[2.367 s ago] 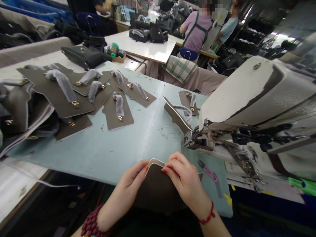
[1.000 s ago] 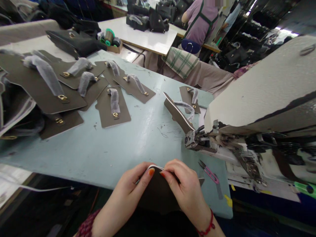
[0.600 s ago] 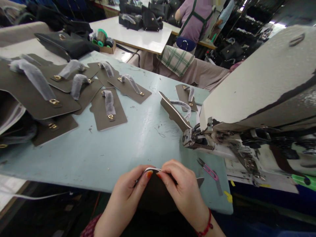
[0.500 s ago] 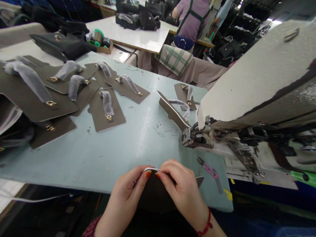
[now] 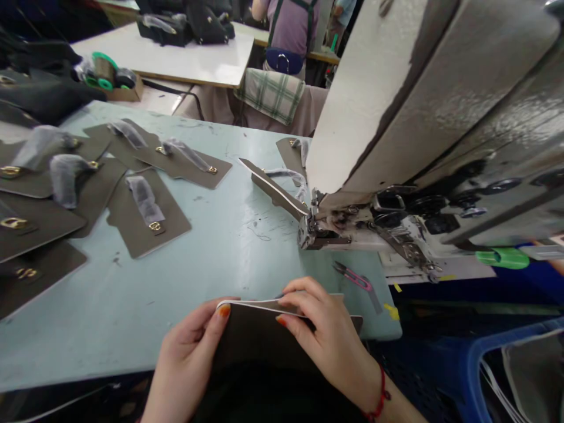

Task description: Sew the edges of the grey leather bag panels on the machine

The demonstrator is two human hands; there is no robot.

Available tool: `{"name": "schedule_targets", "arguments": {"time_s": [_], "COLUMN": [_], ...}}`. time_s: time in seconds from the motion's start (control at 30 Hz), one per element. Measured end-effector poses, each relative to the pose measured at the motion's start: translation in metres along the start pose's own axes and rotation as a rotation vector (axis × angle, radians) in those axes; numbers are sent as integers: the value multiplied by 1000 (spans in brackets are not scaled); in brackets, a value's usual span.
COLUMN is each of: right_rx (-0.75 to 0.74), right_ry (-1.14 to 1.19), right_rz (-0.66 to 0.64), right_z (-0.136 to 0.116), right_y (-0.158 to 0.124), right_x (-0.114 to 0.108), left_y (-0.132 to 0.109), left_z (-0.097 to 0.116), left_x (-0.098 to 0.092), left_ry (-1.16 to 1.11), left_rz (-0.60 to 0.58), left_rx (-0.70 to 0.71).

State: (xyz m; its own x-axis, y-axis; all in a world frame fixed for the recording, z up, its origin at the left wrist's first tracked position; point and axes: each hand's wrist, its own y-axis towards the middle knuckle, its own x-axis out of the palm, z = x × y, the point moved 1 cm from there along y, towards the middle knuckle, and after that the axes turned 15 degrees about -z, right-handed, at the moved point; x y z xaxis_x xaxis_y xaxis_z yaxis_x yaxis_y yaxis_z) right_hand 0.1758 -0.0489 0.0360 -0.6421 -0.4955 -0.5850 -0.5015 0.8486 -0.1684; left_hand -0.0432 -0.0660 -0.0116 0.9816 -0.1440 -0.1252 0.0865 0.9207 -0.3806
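Note:
A dark brown-grey bag panel (image 5: 259, 335) with pale edges is held between both hands at the near edge of the table. My left hand (image 5: 194, 346) pinches its upper left corner, thumb in front. My right hand (image 5: 324, 338) grips the upper edge farther right, where two layers stand slightly apart. Beyond them, another bag panel (image 5: 275, 191) with a wrapped handle sticks out from the sewing machine (image 5: 326, 220). Pink thread snips (image 5: 355, 276) lie to the right of my right hand. The panel's lower part fades into shadow.
Several flat panels with plastic-wrapped handles (image 5: 150, 217) lie on the left of the pale blue table (image 5: 211, 247). Thread spools (image 5: 104, 71) stand in a box behind. A blue bin (image 5: 476, 364) is at lower right. A person in purple (image 5: 291, 29) stands at the back.
My hands have moved apart along the panel's edge, and the two layers show a gap near my right hand. The view has turned right, bringing the blue bin into sight.

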Motion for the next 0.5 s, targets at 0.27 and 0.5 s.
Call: {"name": "schedule_targets", "arguments": {"time_s": [0.27, 0.5], "right_rx": [153, 169], "right_ry": [-79, 40], "right_rz": [-25, 7], "right_z": [26, 58], "right_y": [-9, -31], "right_x": [-4, -25], "left_y": [3, 6], "left_z": [-16, -14], "left_x": [-5, -7], "left_ry": [-335, -430], "left_rz": [-28, 10], "left_rx": [-208, -285]}}
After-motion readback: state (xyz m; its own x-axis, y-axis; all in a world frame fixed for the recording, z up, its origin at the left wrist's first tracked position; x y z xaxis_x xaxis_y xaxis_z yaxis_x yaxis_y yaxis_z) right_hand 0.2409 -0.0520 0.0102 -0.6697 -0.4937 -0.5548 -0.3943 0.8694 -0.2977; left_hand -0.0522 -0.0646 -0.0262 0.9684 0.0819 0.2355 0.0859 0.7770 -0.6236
